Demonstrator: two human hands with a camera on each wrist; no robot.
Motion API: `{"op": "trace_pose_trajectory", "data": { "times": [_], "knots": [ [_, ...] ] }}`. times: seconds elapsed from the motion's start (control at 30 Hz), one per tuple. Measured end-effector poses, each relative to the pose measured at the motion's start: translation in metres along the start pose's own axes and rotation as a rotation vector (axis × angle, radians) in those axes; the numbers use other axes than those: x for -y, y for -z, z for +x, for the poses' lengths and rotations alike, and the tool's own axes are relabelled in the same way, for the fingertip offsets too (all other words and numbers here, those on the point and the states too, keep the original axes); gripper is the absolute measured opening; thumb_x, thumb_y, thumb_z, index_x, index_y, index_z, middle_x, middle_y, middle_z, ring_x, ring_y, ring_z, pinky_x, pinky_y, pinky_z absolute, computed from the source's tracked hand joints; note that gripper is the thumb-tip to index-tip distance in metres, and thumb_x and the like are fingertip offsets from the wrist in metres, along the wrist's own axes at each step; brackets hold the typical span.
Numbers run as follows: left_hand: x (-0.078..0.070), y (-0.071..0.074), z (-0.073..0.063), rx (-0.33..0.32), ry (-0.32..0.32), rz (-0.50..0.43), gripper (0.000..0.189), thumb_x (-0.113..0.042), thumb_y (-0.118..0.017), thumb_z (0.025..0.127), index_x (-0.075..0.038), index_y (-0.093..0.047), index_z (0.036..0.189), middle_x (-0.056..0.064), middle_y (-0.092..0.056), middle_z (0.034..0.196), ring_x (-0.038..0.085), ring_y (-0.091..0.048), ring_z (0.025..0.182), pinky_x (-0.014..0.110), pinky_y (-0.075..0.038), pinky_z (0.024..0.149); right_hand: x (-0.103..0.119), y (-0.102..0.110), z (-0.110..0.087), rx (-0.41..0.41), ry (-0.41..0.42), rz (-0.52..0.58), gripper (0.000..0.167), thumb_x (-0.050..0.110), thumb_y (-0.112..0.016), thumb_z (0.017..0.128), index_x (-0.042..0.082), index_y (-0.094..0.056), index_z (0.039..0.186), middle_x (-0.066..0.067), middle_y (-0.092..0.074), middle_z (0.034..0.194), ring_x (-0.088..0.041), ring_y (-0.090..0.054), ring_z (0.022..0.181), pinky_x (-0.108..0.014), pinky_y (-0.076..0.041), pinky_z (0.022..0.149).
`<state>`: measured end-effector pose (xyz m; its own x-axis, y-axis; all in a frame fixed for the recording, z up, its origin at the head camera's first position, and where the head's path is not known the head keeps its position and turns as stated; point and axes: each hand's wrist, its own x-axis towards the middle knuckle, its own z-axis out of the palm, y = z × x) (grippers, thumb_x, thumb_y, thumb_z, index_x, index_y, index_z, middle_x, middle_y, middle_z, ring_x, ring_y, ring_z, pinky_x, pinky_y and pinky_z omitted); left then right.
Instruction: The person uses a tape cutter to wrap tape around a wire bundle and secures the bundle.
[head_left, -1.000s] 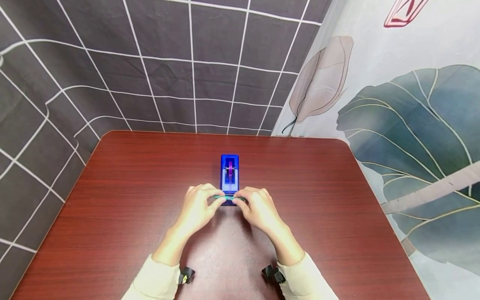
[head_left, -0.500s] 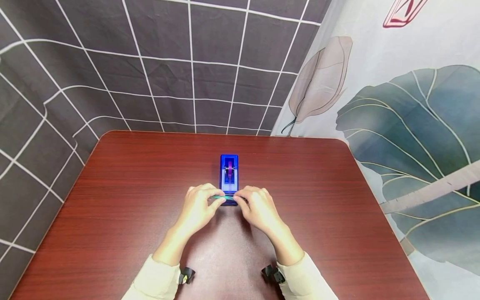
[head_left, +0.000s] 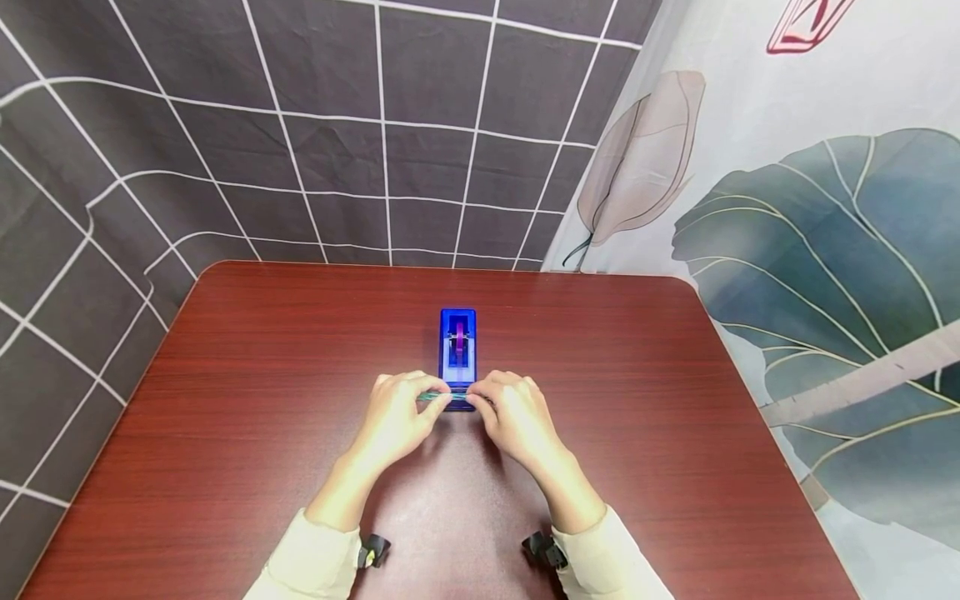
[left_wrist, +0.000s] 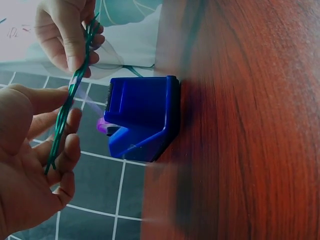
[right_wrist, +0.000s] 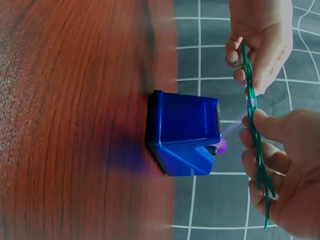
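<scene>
A thin bundle of green wire-like strands (left_wrist: 61, 117) is stretched sideways between both hands. My left hand (head_left: 397, 412) pinches its left part between thumb and fingers, and my right hand (head_left: 519, 417) pinches the right part. Between the thumbs, a clear strip of tape (right_wrist: 232, 125) runs to the bundle's middle, where a shiny patch lies on the strands. That strip comes from a blue tape dispenser (head_left: 458, 375), which stands upright on the table just beyond the hands. Its purple roll (head_left: 461, 340) sits in the slot, and a toothed cutter (right_wrist: 218, 117) lines the near edge.
The dispenser rests on a reddish-brown wood-grain table (head_left: 637, 417). Behind and to the left hangs a dark grey cloth (head_left: 322, 150) with white grid lines. A pale leaf-patterned curtain (head_left: 750, 100) hangs at the right.
Both hands keep their place before the dispenser. The bundle has turned slightly in the fingers, and less green shows beyond the right fingertips than a second ago.
</scene>
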<state>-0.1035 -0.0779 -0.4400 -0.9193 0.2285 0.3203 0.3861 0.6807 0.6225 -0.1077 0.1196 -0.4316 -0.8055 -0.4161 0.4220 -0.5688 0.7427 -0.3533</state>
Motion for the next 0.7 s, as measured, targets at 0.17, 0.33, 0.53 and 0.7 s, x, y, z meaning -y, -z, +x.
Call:
{"op": "trace_pose_trajectory", "data": {
  "times": [0.17, 0.33, 0.53, 0.7],
  "knots": [
    [-0.0008, 0.0004, 0.0001, 0.024, 0.025, 0.034, 0.014, -0.018, -0.069, 0.096, -0.008, -0.078, 0.098, 0.005, -0.076, 0.094, 0.023, -0.072, 0.088, 0.045, -0.043, 0.083, 0.0016, -0.0011, -0.0002, -0.02, 0.028, -0.05, 0.004, 0.014, -0.076, 0.09, 0.014, -0.075, 0.086, 0.003, -0.068, 0.08, -0.02, -0.064, 0.078, -0.039, -0.044, 0.066],
    [-0.0011, 0.0011, 0.0003, 0.044, 0.035, 0.049, 0.016, -0.017, -0.066, 0.098, -0.007, -0.078, 0.097, 0.005, -0.076, 0.092, 0.023, -0.072, 0.088, 0.046, -0.045, 0.082, 0.0023, -0.0021, -0.0004, -0.03, 0.038, -0.071, 0.004, 0.014, -0.076, 0.089, 0.015, -0.075, 0.085, 0.003, -0.068, 0.08, -0.022, -0.062, 0.079, -0.039, -0.043, 0.066],
    [0.0006, 0.0002, 0.0, 0.029, 0.019, 0.04, 0.014, -0.016, -0.068, 0.096, -0.008, -0.079, 0.093, 0.0, -0.071, 0.081, 0.019, -0.069, 0.076, 0.045, -0.044, 0.078, 0.0028, -0.0026, -0.0006, -0.019, 0.028, -0.081, 0.004, 0.016, -0.075, 0.091, 0.014, -0.074, 0.087, 0.003, -0.068, 0.083, -0.022, -0.063, 0.081, -0.04, -0.044, 0.068],
    [0.0024, -0.0007, 0.0002, 0.007, 0.001, 0.03, 0.011, -0.015, -0.07, 0.095, -0.008, -0.079, 0.093, -0.003, -0.067, 0.076, 0.015, -0.064, 0.069, 0.043, -0.042, 0.076, 0.0036, -0.0025, -0.0008, -0.006, 0.01, -0.087, 0.004, 0.018, -0.074, 0.092, 0.014, -0.075, 0.09, 0.002, -0.07, 0.085, -0.022, -0.069, 0.08, -0.041, -0.051, 0.07]
  ]
}}
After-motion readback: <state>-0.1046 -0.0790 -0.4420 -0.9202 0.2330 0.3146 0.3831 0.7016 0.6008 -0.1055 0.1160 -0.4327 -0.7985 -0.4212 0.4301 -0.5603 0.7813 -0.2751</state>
